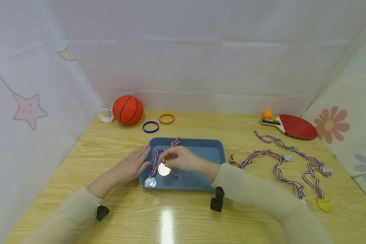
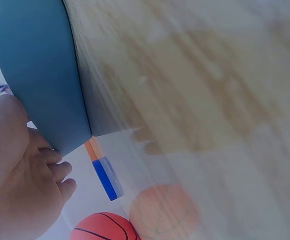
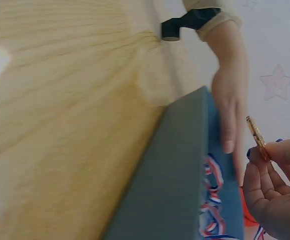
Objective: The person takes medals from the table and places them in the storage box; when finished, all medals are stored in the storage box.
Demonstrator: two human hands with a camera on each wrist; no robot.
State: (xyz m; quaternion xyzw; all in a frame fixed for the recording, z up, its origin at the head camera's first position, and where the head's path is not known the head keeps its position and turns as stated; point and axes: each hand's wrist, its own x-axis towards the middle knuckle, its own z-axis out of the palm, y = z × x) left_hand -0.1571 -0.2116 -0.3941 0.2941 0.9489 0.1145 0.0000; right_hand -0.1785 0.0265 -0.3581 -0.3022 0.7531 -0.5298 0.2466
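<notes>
Head view: a gold medal (image 1: 164,169) is above the left part of the blue tray (image 1: 198,174), pinched by the fingers of the right hand (image 1: 183,160). The left hand (image 1: 132,166) rests on the tray's left rim, fingers straight. A silver medal (image 1: 150,182) lies in the tray's near left corner. Farther back are a blue wristband (image 1: 143,127) and a basketball (image 1: 128,109).

My right grip (image 1: 186,160) pinches a gleaming gold medal (image 1: 164,170) over the blue tray (image 1: 198,178), near a ribboned silver medal (image 1: 150,182); my left grip (image 1: 131,166) touches the tray's left side. Across the worktop (image 1: 134,217), a basketball (image 1: 128,110) sits far left, a red paddle (image 1: 299,127) far right.
</notes>
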